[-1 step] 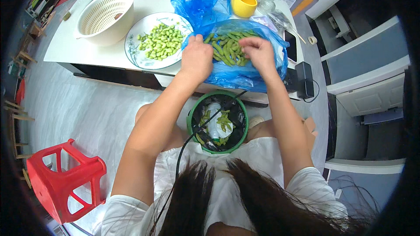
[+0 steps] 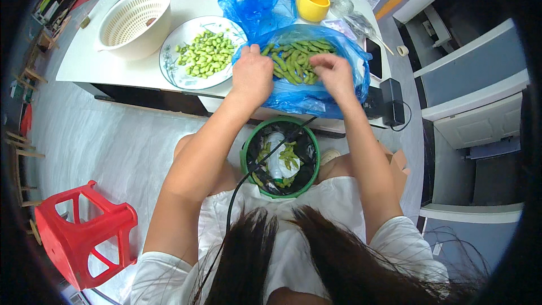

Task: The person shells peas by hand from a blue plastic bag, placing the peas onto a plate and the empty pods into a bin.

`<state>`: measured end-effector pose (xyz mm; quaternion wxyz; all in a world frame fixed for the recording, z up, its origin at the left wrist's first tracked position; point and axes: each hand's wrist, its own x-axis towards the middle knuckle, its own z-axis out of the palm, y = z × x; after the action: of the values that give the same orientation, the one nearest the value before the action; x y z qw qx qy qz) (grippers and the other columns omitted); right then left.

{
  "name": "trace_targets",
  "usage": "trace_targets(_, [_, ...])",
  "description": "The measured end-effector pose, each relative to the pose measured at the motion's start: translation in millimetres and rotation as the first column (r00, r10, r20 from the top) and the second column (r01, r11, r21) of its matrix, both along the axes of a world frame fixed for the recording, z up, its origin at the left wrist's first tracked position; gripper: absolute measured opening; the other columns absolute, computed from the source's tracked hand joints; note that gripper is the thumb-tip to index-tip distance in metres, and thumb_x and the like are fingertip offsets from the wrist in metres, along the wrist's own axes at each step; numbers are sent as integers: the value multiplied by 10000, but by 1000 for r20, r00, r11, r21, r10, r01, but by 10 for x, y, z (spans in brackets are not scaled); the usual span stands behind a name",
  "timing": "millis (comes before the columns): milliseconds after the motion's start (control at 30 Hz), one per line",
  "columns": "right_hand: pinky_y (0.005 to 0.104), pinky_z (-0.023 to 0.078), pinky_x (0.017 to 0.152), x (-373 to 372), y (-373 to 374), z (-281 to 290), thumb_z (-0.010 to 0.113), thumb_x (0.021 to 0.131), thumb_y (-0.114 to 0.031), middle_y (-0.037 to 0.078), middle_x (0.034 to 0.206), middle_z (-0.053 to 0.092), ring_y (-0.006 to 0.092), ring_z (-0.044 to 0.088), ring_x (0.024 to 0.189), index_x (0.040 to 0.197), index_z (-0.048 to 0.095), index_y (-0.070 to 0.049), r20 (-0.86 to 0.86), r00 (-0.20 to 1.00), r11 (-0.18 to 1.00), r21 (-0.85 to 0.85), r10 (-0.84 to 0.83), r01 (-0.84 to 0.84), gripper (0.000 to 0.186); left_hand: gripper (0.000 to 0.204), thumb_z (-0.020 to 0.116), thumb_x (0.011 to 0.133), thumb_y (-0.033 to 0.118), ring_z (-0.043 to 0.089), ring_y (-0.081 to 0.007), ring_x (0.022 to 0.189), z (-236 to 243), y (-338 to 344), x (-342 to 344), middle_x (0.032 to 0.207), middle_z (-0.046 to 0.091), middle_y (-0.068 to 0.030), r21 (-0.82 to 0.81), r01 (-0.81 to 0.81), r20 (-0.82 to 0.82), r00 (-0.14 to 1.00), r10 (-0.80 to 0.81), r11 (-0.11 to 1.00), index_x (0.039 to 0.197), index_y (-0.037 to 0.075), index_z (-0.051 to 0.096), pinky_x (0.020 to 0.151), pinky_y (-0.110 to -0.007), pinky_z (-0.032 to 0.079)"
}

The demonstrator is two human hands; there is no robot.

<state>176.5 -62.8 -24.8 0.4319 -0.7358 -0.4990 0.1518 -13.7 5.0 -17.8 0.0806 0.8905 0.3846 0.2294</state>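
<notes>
An opened blue plastic bag lies at the table's front edge, with green edamame pods heaped in it. At its left rim my left hand is closed, fingers curled on the blue film; its fingertips are partly hidden. Over the right side of the pods hovers my right hand, fingers bent and smeared by motion, so I cannot tell whether they grip a pod. A white patterned plate to the left of the bag carries shelled green beans.
Between my knees stands a green bin with pods and a bottle inside; a black cable crosses it. On the table are a cream colander, a crumpled blue bag, a yellow cup and a phone. A red stool stands left.
The whole view has shifted very slightly. My right hand's fingers have moved a little over the pods; the left hand keeps its place at the bag's rim.
</notes>
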Motion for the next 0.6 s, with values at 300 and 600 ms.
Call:
trace_targets(300, [405, 416, 760, -410, -121, -176, 666, 608, -87, 165, 831, 520, 332, 496, 862, 775, 642, -47, 441, 896, 998, 11, 47, -58, 174, 198, 504, 612, -27, 498, -315, 813, -214, 74, 311, 859, 541, -134, 190, 270, 138, 945, -298, 944, 779, 27, 596, 711, -382, 421])
trace_targets(600, [303, 443, 568, -183, -153, -144, 684, 645, -98, 86, 714, 568, 190, 556, 621, 746, 646, -42, -163, 986, 983, 182, 22, 8, 121, 124, 583, 676, 28, 512, -270, 818, 12, -86, 348, 858, 562, -61, 237, 317, 185, 913, -363, 918, 793, 66, 601, 685, -364, 389])
